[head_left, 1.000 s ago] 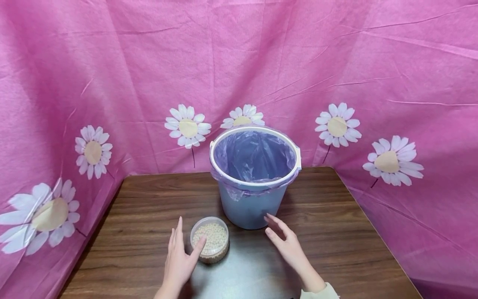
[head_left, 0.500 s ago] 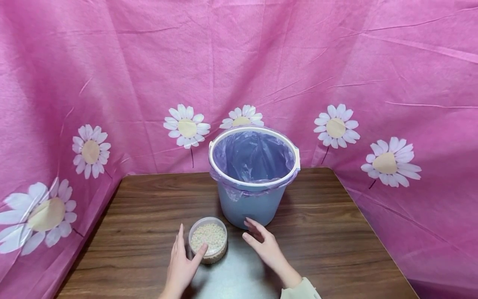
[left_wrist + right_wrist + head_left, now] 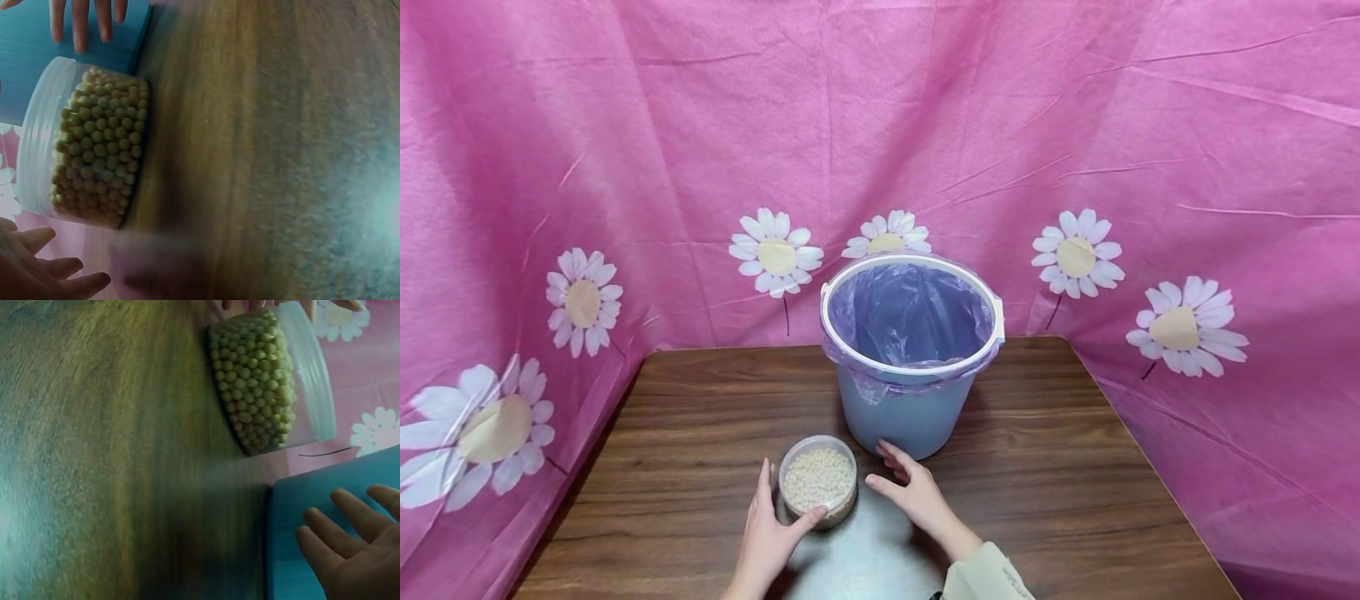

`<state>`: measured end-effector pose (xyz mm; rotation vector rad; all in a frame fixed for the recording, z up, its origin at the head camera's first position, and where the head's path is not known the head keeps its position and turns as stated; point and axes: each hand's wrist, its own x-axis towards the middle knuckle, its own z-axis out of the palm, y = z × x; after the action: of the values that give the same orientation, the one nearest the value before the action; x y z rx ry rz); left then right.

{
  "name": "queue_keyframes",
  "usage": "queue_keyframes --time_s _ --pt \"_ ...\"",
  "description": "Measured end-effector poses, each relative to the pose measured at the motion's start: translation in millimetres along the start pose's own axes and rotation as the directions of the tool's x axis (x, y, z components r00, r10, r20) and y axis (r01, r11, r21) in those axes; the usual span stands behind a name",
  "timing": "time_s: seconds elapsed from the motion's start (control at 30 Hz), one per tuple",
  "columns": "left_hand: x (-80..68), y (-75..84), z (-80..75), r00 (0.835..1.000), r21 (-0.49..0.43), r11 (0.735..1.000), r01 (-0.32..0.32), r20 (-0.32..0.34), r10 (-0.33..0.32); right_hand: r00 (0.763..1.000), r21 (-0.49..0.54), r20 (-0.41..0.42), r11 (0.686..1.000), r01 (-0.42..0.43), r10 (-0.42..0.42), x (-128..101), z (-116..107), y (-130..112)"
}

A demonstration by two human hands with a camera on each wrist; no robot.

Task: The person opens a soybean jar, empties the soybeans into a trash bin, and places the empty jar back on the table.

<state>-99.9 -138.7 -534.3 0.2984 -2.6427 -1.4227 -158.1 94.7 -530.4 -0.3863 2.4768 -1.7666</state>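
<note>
A round clear plastic tub (image 3: 818, 483) of small, pale, bean-like balls stands upright on the table. Its ridged clear top (image 3: 40, 140) shows in the left wrist view. My left hand (image 3: 766, 533) is at the tub's left side, fingers extended, thumb over its near edge in the head view; the left wrist view shows the fingers (image 3: 65, 269) apart from the wall. To the tub's right my right hand (image 3: 921, 500) hovers with spread fingers, between it and the blue bucket (image 3: 902, 412). Nothing is in either hand.
The bucket stands just behind the tub, lined with a thin purple bag (image 3: 917, 321) folded over its white rim (image 3: 917, 367). Below lies a dark wood-grain table (image 3: 1060, 467). A pink cloth (image 3: 700, 125) with printed daisies hangs around the back and sides.
My right hand has moved left towards the tub, away from the bucket's right side. The left hand has come slightly lower, its thumb shifting to the tub's near edge. Tub and bucket stay put.
</note>
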Motion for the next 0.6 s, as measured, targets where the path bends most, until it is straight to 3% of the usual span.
queue_keyframes --time_s 0.2,0.6 --pt "1.3 -9.0 3.9 0.999 -0.011 1.0 0.012 0.045 -0.011 0.998 -0.033 0.051 0.999 0.037 -0.035 5.7 8.9 4.6" --pt "2.4 -17.7 7.8 0.999 0.028 1.0 -0.003 0.054 0.001 0.989 -0.01 0.147 1.0 0.03 -0.028 13.8 26.3 10.1"
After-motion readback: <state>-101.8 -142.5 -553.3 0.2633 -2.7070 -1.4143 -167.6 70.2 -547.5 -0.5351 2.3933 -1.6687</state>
